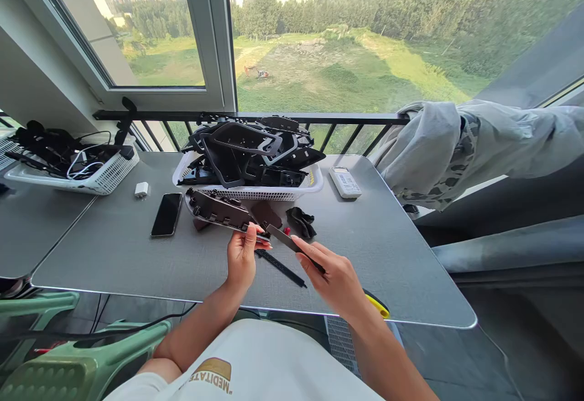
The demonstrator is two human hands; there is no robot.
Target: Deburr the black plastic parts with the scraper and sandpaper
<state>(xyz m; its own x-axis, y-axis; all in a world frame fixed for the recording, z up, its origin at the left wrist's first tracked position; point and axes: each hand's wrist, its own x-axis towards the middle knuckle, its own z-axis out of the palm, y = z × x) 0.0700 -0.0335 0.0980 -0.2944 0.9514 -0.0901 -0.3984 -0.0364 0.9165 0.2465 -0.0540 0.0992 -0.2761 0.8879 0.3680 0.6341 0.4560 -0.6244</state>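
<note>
My left hand (241,259) grips the near end of a long black plastic trim piece (221,210) with clips along its edges. The piece slants up and to the left, in front of the basket. In my right hand (332,274) is a flat, dark, narrow strip (287,241), perhaps a file. Its tip meets or nearly meets the trim's near end; contact cannot be made out. Below lies a thin black plastic strip (283,270) on the table. Close by are a brown flat pad (266,214), a crumpled black cloth or glove (301,222) and a small red object (287,230).
A white basket (255,193) heaped with black plastic parts (246,145) stands at the table's back. Leftward are a phone (166,215), a white charger (141,190) and another basket (109,176) with cables. A white device (345,182) lies right; a yellow-edged object (378,305) shows at the front edge.
</note>
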